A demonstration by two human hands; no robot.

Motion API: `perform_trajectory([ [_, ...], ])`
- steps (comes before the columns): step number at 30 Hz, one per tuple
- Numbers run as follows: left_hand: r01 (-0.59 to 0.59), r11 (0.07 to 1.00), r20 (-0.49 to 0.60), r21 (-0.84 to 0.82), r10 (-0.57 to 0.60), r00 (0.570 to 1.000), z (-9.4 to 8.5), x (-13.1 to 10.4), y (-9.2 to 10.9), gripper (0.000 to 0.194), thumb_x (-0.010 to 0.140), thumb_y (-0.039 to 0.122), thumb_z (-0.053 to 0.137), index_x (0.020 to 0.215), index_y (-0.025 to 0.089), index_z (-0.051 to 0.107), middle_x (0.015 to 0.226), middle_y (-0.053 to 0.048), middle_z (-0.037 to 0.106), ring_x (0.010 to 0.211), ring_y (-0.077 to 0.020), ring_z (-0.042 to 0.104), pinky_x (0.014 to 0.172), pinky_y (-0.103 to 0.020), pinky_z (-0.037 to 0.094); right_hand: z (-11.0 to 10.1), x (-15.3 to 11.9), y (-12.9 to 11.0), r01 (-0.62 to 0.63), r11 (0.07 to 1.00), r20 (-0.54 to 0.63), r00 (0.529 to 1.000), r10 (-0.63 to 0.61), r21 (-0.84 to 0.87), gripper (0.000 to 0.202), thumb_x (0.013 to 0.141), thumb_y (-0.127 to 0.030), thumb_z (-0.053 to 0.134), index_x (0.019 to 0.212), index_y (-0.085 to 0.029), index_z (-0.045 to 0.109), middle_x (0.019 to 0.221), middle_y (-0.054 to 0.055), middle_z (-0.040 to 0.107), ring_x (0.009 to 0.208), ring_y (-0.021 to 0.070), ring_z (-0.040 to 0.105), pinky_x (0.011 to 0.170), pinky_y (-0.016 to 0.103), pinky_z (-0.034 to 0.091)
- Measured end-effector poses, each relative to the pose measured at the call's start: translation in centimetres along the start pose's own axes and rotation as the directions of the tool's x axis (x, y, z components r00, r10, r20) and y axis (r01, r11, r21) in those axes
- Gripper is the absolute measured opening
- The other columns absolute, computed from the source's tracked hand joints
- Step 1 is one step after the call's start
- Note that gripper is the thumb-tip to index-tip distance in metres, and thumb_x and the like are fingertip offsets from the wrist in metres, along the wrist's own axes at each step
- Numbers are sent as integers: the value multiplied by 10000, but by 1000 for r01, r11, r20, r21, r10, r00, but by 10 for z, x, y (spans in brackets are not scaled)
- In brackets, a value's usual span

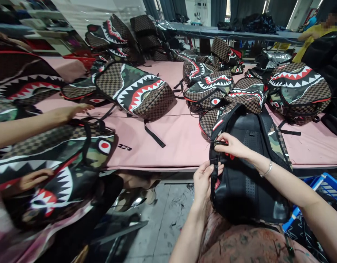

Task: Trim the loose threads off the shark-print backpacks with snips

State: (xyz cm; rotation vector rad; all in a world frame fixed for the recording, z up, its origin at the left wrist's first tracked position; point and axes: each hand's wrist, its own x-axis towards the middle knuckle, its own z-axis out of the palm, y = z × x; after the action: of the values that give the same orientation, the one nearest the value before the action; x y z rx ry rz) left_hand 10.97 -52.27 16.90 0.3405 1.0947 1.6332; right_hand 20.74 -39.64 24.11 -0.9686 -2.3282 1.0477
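Note:
A black-backed backpack (247, 171) stands tilted between my lap and the table edge, its padded back panel facing me. My left hand (203, 179) pinches a black strap (215, 165) along the backpack's left side. Just above it, my right hand (232, 146) is closed around a slim black piece (221, 142); whether this is webbing or a small tool I cannot tell. Something red (230, 157) shows under the right fingers. The backpack's checked and camouflage front mostly faces away from me.
Shark-mouth backpacks (141, 91) lie across the pink-covered table (182, 138), several piled at the back. At left, another person's hand (37, 179) rests on a backpack (61, 164). A blue crate (327, 186) stands at right. A person in yellow (307, 42) is behind.

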Motion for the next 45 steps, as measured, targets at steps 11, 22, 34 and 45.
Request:
perform_trajectory([
  [11, 254, 892, 39, -374, -258, 965, -7, 6, -4, 165, 709, 53, 585, 870, 56, 623, 851, -143, 695, 815, -236, 671, 763, -331, 550, 17, -48, 55, 411, 831, -178, 848, -499, -374, 176, 869, -296, 486, 951, -164, 568, 821, 64, 614, 757, 168, 554, 694, 288, 442],
  [22, 183, 912, -8, -368, -200, 980, -4, 4, -6, 209, 670, 85, 633, 879, 70, 641, 854, -124, 700, 819, -230, 668, 771, -337, 543, 28, -47, 49, 445, 689, -78, 807, -585, -572, 218, 878, -318, 475, 917, -157, 617, 791, 61, 632, 740, 158, 557, 684, 263, 420],
  [34, 83, 954, -58, -288, -104, 993, -5, 5, -11, 262, 586, 154, 718, 832, 123, 633, 787, -43, 694, 722, -176, 659, 720, -295, 525, 34, -39, 29, 438, 771, -78, 846, -527, -462, 274, 892, -350, 431, 982, -154, 601, 835, 69, 627, 763, 157, 562, 692, 252, 424],
  [45, 196, 926, -103, 323, -171, 980, -36, -40, -30, 498, 565, 271, 740, 1027, 159, 594, 804, -36, 648, 618, -117, 569, 531, -203, 435, 41, 17, 36, 128, 744, 142, 989, -45, -656, 238, 850, -175, 406, 983, -228, 597, 947, 47, 661, 889, 183, 583, 668, 248, 384],
])
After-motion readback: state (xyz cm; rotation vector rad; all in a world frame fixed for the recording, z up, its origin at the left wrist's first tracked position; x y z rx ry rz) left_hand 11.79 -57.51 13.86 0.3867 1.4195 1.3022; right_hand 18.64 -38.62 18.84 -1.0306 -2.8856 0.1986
